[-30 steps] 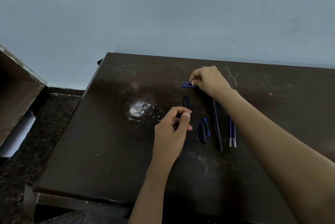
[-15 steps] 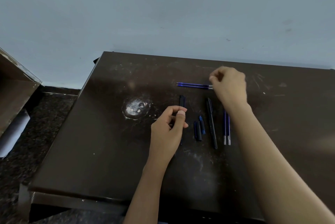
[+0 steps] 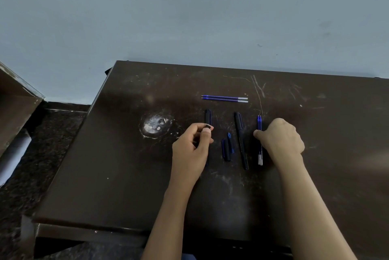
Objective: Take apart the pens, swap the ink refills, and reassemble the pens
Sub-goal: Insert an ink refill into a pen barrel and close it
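Both my hands are on pen parts on the worktop [image 3: 126, 175].
My left hand [image 3: 192, 144] pinches a black barrel [image 3: 208, 116]. My right hand [image 3: 282, 137] curls over the near refills [image 3: 259, 123], thumb against them. Between the hands lie two short pieces [image 3: 227, 148] and a black pen [image 3: 241, 139]. The far refills [image 3: 224, 98] lie crosswise, side by side, well apart from both hands.

Open tabletop [image 3: 336, 175] at right, near edge; refill pair [image 3: 224, 98] bars far side; caps [image 3: 227, 147], black pen [image 3: 241, 139] crowd middle.
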Available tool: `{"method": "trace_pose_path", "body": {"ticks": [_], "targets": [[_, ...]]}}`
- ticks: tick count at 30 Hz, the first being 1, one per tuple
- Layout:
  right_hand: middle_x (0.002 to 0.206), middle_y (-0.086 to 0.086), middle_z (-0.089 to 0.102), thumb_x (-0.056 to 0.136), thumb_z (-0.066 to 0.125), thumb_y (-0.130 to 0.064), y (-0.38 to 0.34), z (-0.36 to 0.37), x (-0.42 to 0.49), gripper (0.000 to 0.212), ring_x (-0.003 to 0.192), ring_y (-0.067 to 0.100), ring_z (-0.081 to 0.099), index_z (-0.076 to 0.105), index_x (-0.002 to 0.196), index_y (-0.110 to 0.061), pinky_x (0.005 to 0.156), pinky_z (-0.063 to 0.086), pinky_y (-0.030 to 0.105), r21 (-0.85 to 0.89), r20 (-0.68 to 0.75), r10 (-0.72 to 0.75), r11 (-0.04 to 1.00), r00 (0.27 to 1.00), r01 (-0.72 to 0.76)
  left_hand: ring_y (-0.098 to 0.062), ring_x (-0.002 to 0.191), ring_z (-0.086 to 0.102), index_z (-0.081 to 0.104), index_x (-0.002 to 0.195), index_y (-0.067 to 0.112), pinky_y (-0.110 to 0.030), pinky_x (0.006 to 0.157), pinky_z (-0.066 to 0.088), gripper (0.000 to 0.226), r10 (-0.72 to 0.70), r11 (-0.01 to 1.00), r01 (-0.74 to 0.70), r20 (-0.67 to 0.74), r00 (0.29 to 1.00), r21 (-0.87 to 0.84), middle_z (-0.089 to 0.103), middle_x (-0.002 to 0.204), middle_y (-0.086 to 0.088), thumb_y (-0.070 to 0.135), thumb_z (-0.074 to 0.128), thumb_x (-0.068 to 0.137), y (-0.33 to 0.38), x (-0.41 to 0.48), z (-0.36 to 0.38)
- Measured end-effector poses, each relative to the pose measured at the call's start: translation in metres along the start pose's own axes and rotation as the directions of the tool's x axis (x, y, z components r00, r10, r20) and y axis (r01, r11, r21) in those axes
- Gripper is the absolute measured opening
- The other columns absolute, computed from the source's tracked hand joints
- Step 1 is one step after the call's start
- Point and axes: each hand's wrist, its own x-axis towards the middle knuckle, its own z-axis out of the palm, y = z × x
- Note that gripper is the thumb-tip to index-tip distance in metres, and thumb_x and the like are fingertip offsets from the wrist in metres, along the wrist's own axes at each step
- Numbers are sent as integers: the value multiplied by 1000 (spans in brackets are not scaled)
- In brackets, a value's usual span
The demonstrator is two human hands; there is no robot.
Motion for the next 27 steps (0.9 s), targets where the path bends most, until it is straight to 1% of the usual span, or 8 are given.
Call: {"method": "trace_pose_path", "body": {"ticks": [5, 8, 12, 14, 16, 19, 22, 27], "targets": [[96, 12, 57, 84, 70, -30, 0, -5, 0, 31, 83, 31, 53, 54, 96, -7, 70, 42, 36, 56, 37, 34, 998, 999, -36, 14, 65, 57, 67, 99, 22, -4, 56, 41, 14, -17, 1000, 17, 0, 1000, 7, 66, 75, 10, 23, 53, 97, 0, 0, 1], [94, 12, 55, 84, 69, -28, 1, -10, 1, 30, 82, 31, 53, 57, 99, -5, 71, 43, 37, 50, 66, 40, 998, 997, -43, 11, 68, 60, 67, 97, 24, -7, 60, 46, 15, -29, 999, 29, 0, 1000, -19, 67, 76, 11, 25, 52, 97, -1, 0, 0], [87, 12, 64, 87, 64, -28, 3, -27, -6, 25, 83, 31, 58, 67, 90, -4, 70, 42, 32, 177, -74, -158, 970, 985, 169, 2, 57, 60, 70, 96, 23, -10, 56, 46, 22, -50, 994, 54, 43, 998, -91, 66, 77, 6, 30, 50, 97, -3, 0, 0], [75, 6, 64, 92, 59, -27, 0, -32, -17, 21, 74, 19, 59, 64, 82, -10, 69, 39, 28, 331, -174, -310, 876, 935, 352, 1, 58, 59, 71, 96, 25, -10, 57, 46, 24, -42, 991, 51, 75, 996, -121, 66, 76, 5, 31, 48, 98, -3, 0, 0], [72, 7, 67, 94, 56, -23, -5, -28, -35, 17, 61, 6, 61, 62, 83, -12, 66, 47, 28, 549, -248, -388, 699, 888, 459, 2, 60, 58, 71, 95, 27, -9, 60, 46, 26, -9, 994, 20, 98, 995, -107, 65, 75, 7, 32, 45, 99, -3, -1, 1], [77, 10, 70, 96, 54, -11, -7, -11, -55, 12, 66, 10, 66, 64, 90, -10, 64, 54, 25, 763, -305, -430, 424, 850, 489, 3, 62, 58, 70, 92, 32, -11, 64, 48, 27, 38, 994, -26, 111, 993, -104, 65, 72, 8, 32, 44, 99, -3, -1, 0], [78, 10, 70, 97, 53, -10, -9, 0, -56, 13, 71, 14, 67, 66, 93, -12, 67, 55, 28, 815, -321, -437, 325, 840, 480, 2, 66, 59, 69, 90, 36, -14, 66, 50, 27, 52, 993, -40, 109, 993, -112, 67, 75, 7, 32, 44, 99, -4, -1, 0], [78, 8, 69, 98, 51, -9, -12, 0, -51, 15, 71, 13, 67, 64, 93, -13, 66, 54, 26, 828, -351, -448, 261, 822, 496, 6, 66, 57, 70, 94, 28, -9, 64, 45, 27, 72, 992, -61, 100, 992, -113, 64, 72, 10, 27, 44, 100, -3, -1, -1]]}}
